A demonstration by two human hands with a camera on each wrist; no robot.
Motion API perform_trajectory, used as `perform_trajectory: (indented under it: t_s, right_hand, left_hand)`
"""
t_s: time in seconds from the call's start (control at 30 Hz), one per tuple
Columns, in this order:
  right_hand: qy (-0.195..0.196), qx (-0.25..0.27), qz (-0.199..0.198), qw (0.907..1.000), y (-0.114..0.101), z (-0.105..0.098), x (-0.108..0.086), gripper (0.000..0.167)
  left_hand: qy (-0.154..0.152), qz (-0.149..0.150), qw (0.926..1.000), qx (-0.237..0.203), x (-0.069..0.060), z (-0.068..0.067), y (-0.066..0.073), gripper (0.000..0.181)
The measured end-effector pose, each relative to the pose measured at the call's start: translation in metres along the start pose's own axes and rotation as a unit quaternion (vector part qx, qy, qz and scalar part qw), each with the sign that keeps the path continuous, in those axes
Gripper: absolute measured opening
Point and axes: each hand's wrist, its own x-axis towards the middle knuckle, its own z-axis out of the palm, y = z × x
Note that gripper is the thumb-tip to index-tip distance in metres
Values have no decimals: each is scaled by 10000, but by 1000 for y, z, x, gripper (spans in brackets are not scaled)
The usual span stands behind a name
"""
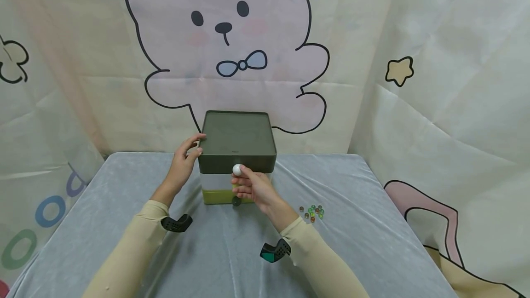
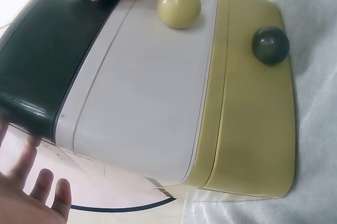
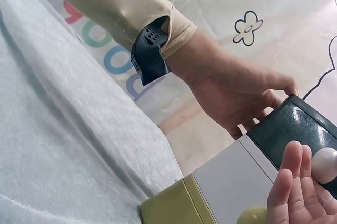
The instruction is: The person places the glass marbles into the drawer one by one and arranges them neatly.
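Note:
A small chest of drawers [image 1: 237, 134] stands on the table, with a dark green top tier, a white middle tier and a yellow-green bottom tier. My right hand [image 1: 261, 190] pinches the round white knob [image 1: 237, 169] on the top drawer's front between thumb and fingers. Against the left side of the dark green tier rests my left hand [image 1: 182, 163], its fingers fairly straight. In the left wrist view, a yellow knob [image 2: 179, 7] sits on the white drawer and a dark green knob [image 2: 270, 45] on the bottom one. The drawers' insides are hidden.
Several glass marbles [image 1: 313, 213] lie on the grey-blue cloth [image 1: 352, 243] to the right of the chest. A printed curtain [image 1: 339, 22] hangs behind and along both sides of the table.

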Motion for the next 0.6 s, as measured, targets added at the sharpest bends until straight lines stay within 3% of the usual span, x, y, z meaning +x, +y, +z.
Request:
perform_trajectory:
  t_s: [0.6]
  right_hand:
    - [-116,-24,4,9999,3,0,-7,64]
  left_hand:
    - [18,23,10000,-45,-1,1,1,45]
